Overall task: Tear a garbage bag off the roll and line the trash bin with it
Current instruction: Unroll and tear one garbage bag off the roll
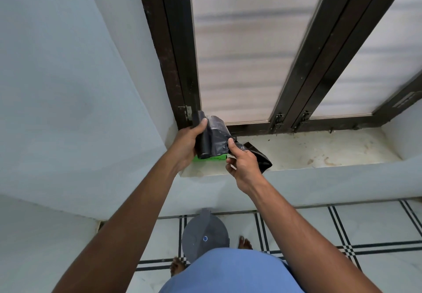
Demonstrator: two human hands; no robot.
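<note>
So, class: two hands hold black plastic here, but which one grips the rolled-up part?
The left hand: it wraps the garbage bag roll, while the right hand pinches only the loose bag pulled from it.

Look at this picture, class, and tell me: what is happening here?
A person stands at a pale stone window sill holding a roll of dark grey plastic garbage bags in the left hand. The right hand pinches the loose end of the bag unrolled from it, so a bag looks ready to be torn off. A green box lies on the sill under the roll. The grey round lidded trash bin stands on the tiled floor below, lid closed, not yet lined.
</note>
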